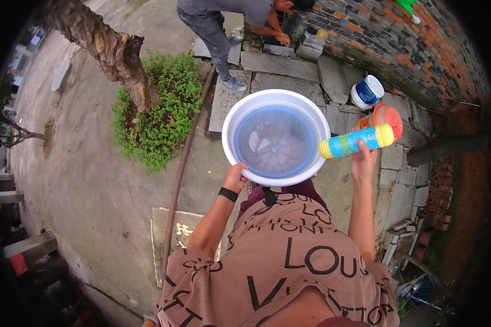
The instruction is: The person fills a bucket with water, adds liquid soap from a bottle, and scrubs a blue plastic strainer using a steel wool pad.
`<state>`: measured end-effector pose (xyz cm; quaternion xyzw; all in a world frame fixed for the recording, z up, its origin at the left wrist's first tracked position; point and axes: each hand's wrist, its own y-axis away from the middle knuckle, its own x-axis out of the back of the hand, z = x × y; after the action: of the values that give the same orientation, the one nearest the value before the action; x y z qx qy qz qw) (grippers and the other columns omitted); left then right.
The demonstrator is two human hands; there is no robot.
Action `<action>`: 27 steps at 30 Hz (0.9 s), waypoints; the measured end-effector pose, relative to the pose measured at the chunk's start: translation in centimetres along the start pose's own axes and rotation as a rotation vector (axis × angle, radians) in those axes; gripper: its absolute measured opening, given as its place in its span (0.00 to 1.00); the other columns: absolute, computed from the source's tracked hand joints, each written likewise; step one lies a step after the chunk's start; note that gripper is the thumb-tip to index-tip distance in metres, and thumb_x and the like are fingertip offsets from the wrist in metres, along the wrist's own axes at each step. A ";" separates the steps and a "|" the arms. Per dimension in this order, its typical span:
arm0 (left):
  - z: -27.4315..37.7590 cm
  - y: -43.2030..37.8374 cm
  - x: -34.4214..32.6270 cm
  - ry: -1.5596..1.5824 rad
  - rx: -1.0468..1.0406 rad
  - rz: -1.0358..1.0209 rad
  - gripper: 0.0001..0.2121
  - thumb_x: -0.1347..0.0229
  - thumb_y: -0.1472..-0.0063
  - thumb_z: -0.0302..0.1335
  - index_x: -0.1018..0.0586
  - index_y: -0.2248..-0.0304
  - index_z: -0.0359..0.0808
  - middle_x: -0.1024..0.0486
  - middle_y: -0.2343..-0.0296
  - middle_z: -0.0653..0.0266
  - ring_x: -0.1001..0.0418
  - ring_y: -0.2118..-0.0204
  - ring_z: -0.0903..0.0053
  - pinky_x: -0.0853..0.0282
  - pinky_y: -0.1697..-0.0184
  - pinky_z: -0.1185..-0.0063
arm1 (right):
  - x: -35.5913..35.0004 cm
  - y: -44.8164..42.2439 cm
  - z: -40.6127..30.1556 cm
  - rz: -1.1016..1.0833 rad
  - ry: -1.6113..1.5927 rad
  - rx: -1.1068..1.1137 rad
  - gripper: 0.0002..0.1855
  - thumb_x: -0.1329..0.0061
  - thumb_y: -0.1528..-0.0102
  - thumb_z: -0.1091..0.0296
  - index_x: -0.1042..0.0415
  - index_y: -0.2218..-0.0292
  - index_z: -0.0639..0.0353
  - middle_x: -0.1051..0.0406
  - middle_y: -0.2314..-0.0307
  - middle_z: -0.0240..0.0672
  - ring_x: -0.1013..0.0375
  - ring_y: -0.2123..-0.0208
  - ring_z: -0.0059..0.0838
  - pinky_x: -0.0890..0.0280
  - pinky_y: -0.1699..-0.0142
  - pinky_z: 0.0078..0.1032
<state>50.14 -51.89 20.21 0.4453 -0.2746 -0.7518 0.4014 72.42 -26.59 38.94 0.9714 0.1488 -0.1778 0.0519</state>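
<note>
My left hand (235,177) grips the near left rim of a round white plastic basin (275,95). Inside the basin lies a translucent round piece with a blue rim (274,143); whether it is a second basin or a lid, I cannot tell. My right hand (364,157) is closed around a blue-labelled cylindrical container with yellow ends (354,142), tilted nearly level just right of the basin. A red-lidded tub (386,118) shows partly behind that container; whether my right hand touches it is unclear.
A person (229,28) bends over stone slabs ahead, near a brick wall (417,45). White tubs (367,92) stand on the paving at the right. A leaning tree trunk (106,49) rises from a green shrub (159,106) at the left. A long brown pipe (183,167) runs along the ground.
</note>
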 end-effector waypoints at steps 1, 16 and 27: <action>0.2 -0.3 -0.6 0.022 -0.007 0.005 0.06 0.49 0.54 0.21 0.32 0.73 0.36 0.36 0.82 0.70 0.44 0.89 0.85 0.53 0.89 0.87 | 0.0 -0.9 0.4 -0.033 0.028 -0.009 0.32 0.46 0.52 0.75 0.46 0.48 0.65 0.34 0.56 0.46 0.34 0.52 0.39 0.41 0.45 0.37; 2.5 -6.7 -11.9 0.020 -0.022 0.186 0.08 0.50 0.54 0.21 0.33 0.72 0.36 0.36 0.81 0.70 0.44 0.88 0.86 0.54 0.90 0.88 | 5.3 -19.9 -0.3 0.056 -0.068 0.025 0.30 0.48 0.50 0.76 0.45 0.49 0.63 0.34 0.55 0.47 0.34 0.52 0.40 0.41 0.45 0.37; 2.9 -10.7 -21.1 0.031 -0.119 0.247 0.07 0.50 0.54 0.21 0.33 0.73 0.35 0.36 0.80 0.69 0.41 0.86 0.83 0.53 0.90 0.87 | 11.3 -31.8 -3.7 0.002 -0.097 -0.028 0.29 0.47 0.51 0.76 0.44 0.49 0.63 0.34 0.56 0.43 0.34 0.53 0.37 0.40 0.46 0.36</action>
<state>49.69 -28.20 22.78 0.3952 -0.2761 -0.7045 0.5209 73.98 7.26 36.72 0.9610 0.1475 -0.2224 0.0730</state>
